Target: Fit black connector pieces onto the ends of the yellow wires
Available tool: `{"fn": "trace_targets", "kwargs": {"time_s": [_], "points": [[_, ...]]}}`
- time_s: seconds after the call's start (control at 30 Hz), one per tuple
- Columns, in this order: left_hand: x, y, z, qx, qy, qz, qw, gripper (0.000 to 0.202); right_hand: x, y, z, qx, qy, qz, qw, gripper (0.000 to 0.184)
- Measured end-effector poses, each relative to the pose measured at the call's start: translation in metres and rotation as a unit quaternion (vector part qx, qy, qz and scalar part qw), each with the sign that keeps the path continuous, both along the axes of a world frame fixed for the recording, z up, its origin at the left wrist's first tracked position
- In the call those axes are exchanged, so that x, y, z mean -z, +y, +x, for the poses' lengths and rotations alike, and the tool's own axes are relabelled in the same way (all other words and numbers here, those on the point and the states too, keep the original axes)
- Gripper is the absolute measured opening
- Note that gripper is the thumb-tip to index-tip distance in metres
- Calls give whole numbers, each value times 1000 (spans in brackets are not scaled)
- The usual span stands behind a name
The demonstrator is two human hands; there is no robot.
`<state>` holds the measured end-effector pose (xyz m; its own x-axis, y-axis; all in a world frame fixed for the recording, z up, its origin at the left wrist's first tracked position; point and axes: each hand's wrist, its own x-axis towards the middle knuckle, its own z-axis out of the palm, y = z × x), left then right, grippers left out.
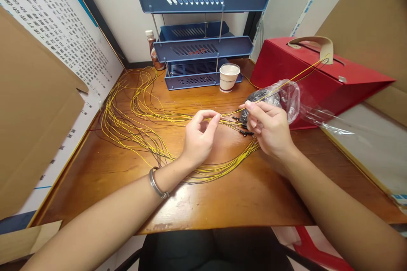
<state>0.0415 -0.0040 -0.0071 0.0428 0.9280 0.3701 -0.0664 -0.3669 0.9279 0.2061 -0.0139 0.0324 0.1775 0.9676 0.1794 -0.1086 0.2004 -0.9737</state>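
Observation:
A thin yellow wire [286, 81] runs taut from the red box down to my hands over the wooden desk [222, 203]. My left hand [199, 137], with a metal bracelet at the wrist, pinches the wire's end between thumb and forefinger. My right hand [270, 127] pinches the same wire a little further along, fingers curled. Beneath both hands lies a loose bundle of yellow and dark wires [136, 127] looping to the left. Small black connector pieces [244, 132] lie just left of my right hand.
A clear plastic bag [286, 95] with dark parts rests against a red box [318, 76] at the right. A blue tiered tray rack [200, 51], a paper cup [229, 77] and a brown bottle [152, 51] stand at the back. Cardboard [32, 110] stands on the left.

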Motion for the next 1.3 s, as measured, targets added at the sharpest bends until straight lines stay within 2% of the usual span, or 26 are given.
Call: {"fn": "trace_targets", "kwargs": {"time_s": [0.07,0.17,0.3,0.53,0.67,0.8,0.9,1.3], "points": [[0,-1,0,2,2,0,1000,20,0,-1,0,-34,-35,-13,999,30],[-1,-1,1,5,5,1,1000,20,0,-4,-2,-76,-120,17,990,28],[-2,-1,1,14,-4,0,1000,21,1,-5,-4,-91,-181,52,978,27],[-7,-3,0,51,-16,-38,998,31,4,-2,-1,-69,-166,52,982,21],[-8,-4,-2,71,-14,-34,997,25,4,-3,-1,-69,-155,50,984,21],[-4,-2,-2,34,32,34,998,16,1,-3,-2,-70,-166,51,982,25],[-2,0,-2,8,62,62,996,17,0,-4,-3,-65,-178,58,980,29],[-1,-1,-2,12,60,59,996,19,3,-6,-5,-64,-185,70,978,25]]}}
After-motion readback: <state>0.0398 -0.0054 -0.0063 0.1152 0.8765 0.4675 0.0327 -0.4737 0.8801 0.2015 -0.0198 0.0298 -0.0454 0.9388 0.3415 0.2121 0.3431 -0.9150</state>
